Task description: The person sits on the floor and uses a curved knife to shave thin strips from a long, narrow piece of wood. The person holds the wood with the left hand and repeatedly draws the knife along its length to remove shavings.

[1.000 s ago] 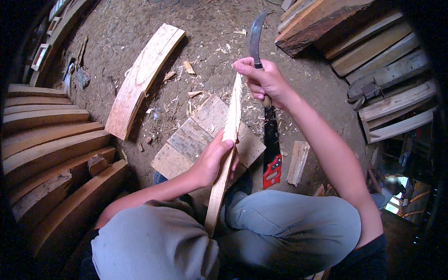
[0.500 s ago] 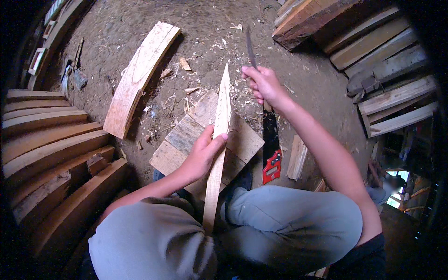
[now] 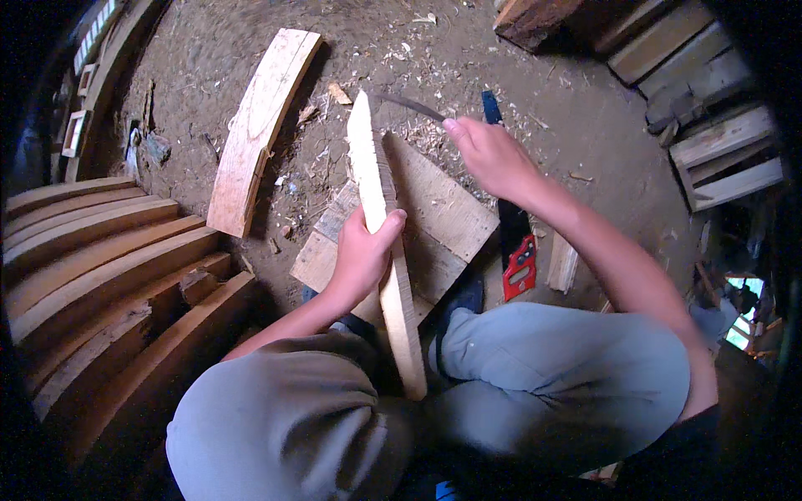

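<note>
My left hand (image 3: 365, 255) is wrapped round the middle of a long wooden stake (image 3: 403, 321), whose pointed end is turned away from me. Its upper part shows rough, notched cuts and a pale pared face. In my right hand (image 3: 494, 160) is a knife with a long, thin, dark blade (image 3: 411, 105). The blade reaches left to the stake's tip; whether it touches the wood I cannot tell. Most of the knife's handle is hidden in my fist. Below the stake, a low square block of boards (image 3: 443, 221) stands on the ground between my feet.
A handsaw with a red handle (image 3: 520, 271) lies right of the block, next to a short wood offcut (image 3: 562, 263). One thick plank (image 3: 263, 138) rests on the dirt floor at the left. Stacked timbers (image 3: 109, 250) fill the left side, with more beams (image 3: 664, 50) at far right. Shavings litter the ground.
The stake has turned, so its tip now leans left and another face shows. My right hand has swung the blade from pointing away to pointing left, at the tip.
</note>
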The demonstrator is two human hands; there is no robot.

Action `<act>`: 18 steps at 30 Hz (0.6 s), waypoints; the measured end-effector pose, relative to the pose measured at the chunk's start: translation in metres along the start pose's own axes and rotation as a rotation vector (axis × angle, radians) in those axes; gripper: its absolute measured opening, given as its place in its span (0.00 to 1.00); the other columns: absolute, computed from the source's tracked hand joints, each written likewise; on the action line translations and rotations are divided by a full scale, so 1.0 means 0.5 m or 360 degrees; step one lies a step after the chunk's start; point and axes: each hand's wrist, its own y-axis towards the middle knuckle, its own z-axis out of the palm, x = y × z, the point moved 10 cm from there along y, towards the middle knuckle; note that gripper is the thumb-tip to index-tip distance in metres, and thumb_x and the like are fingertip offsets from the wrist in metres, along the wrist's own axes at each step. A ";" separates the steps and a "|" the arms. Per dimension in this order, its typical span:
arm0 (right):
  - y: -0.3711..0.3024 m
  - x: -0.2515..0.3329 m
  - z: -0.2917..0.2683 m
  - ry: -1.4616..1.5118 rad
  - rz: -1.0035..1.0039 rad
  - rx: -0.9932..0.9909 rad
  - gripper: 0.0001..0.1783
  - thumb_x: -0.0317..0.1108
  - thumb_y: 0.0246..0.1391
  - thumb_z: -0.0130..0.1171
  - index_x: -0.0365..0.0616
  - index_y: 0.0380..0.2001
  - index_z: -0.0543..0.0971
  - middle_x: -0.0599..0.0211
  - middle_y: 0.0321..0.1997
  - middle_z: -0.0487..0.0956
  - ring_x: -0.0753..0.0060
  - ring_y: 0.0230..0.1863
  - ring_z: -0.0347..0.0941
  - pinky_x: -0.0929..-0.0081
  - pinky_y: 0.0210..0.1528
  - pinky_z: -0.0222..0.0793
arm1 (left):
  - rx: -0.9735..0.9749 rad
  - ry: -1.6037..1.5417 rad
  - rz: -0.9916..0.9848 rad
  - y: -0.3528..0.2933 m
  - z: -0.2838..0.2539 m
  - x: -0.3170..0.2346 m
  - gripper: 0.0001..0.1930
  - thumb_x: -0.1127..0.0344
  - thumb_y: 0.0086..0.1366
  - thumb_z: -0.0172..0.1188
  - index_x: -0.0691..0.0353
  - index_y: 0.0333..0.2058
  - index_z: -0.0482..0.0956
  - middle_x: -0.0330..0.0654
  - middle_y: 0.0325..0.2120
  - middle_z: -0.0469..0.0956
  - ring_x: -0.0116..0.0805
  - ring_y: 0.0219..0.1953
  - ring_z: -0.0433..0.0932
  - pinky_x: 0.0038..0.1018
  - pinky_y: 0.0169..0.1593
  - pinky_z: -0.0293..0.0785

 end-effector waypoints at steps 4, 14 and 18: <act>-0.032 0.006 0.003 -0.0219 0.0066 0.0112 0.27 0.49 0.67 0.37 0.35 0.34 0.76 0.39 0.35 0.78 0.35 0.40 0.75 0.45 0.43 0.70 | 0.0093 -0.0188 -0.0194 -0.002 0.038 0.017 0.16 0.59 0.61 0.60 0.69 0.37 0.73 0.42 0.26 0.76 0.29 0.29 0.74 0.29 0.36 0.72; -0.026 0.007 0.066 -0.0326 -0.0020 0.0155 0.27 0.48 0.67 0.38 0.35 0.35 0.78 0.41 0.34 0.80 0.40 0.40 0.78 0.47 0.44 0.72 | -0.0034 0.0240 0.0047 -0.018 0.020 0.055 0.18 0.59 0.62 0.61 0.70 0.39 0.72 0.44 0.27 0.78 0.32 0.30 0.76 0.31 0.36 0.73; -0.044 0.009 0.091 -0.0346 -0.0054 0.0202 0.27 0.47 0.67 0.39 0.35 0.34 0.78 0.42 0.32 0.80 0.41 0.37 0.79 0.48 0.40 0.74 | 0.0069 0.0121 -0.0066 -0.034 0.038 0.063 0.17 0.58 0.64 0.58 0.70 0.39 0.72 0.41 0.26 0.75 0.30 0.29 0.73 0.29 0.35 0.70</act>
